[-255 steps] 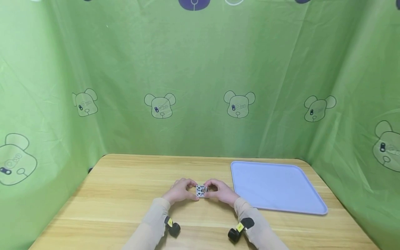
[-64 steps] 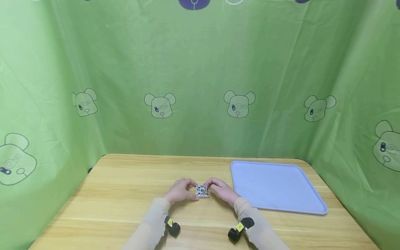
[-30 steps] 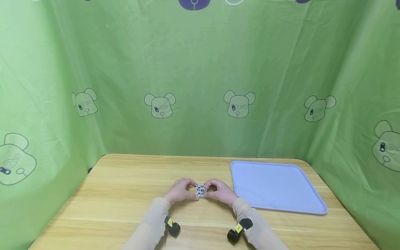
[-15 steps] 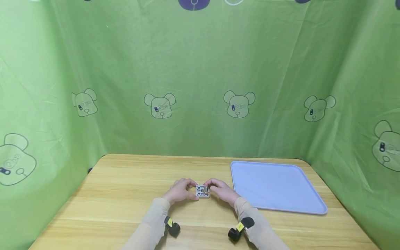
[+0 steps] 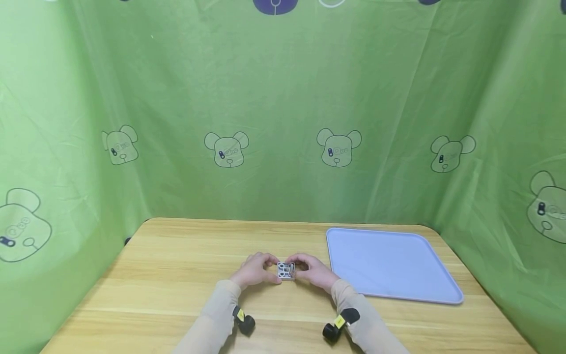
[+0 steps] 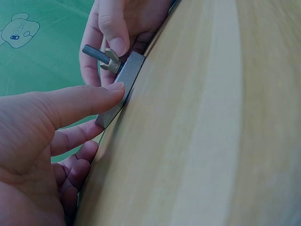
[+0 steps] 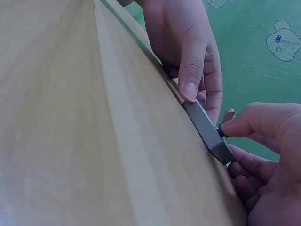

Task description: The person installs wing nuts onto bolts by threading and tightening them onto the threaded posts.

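A small grey metal block (image 6: 132, 70) with round holes in its top lies flat on the table. My left hand (image 5: 254, 271) holds it at its left end, thumb on the near side and fingers on the far side. From its right part rises a threaded bolt (image 6: 94, 53), tilted in the left wrist view, with a wing nut (image 6: 112, 61) low on it near the block. My right hand (image 5: 314, 272) pinches the wing nut between thumb and forefinger. In the right wrist view that thumb partly hides the wing nut (image 7: 228, 115).
To the right on the wooden table (image 5: 177, 275) lies a pale blue tray (image 5: 393, 265), close to my right hand. A green curtain (image 5: 283, 187) with bear-head prints surrounds the table at the back and sides. Each forearm wears a black wrist camera (image 5: 245, 324).
My right thumb and forefinger, drawn back from the wing nut half a second ago, have closed on it again. They came off and back earlier too. The block and left hand stay put.
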Demonstrator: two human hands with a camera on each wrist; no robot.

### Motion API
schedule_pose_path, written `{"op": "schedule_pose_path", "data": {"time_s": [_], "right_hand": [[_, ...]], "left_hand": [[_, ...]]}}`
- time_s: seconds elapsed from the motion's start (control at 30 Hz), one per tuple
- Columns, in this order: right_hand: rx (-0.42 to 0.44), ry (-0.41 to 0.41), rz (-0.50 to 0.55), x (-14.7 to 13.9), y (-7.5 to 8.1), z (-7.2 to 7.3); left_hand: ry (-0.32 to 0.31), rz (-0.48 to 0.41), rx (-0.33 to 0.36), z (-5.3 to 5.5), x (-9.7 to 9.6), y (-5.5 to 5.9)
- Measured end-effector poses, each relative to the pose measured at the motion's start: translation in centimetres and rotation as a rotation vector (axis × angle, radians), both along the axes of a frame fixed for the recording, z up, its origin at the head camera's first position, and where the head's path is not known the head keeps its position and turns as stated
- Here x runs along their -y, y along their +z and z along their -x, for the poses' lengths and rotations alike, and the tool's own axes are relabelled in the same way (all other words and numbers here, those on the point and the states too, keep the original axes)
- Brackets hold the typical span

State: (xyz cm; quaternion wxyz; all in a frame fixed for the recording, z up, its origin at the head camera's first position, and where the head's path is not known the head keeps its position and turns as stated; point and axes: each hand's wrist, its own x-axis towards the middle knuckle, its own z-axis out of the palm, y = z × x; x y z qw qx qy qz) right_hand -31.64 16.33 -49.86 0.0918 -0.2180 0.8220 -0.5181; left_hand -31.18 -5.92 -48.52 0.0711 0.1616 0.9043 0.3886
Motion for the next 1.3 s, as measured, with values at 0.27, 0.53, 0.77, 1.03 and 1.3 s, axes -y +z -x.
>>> {"op": "schedule_pose_path", "data": {"time_s": [0.27, 0.53, 0.77, 1.03, 1.3], "right_hand": [[-0.008, -0.007, 0.0, 0.1, 0.08, -0.04], [-0.039, -0.064, -0.035, 0.27, -0.08, 0.02], [-0.037, -0.085, -0.056, 0.35, -0.09, 0.06], [0.059, -0.073, -0.009, 0.05, 0.14, 0.07], [0.05, -0.076, -0.002, 0.06, 0.14, 0.06]], "left_hand": [[0.0, -0.004, 0.003, 0.02, -0.04, -0.07], [-0.001, 0.004, 0.005, 0.03, -0.06, -0.08], [-0.001, 0.004, 0.002, -0.01, -0.05, -0.08], [0.007, 0.008, -0.006, -0.01, -0.09, -0.14], [0.01, 0.004, -0.006, 0.11, -0.11, -0.3]]}}
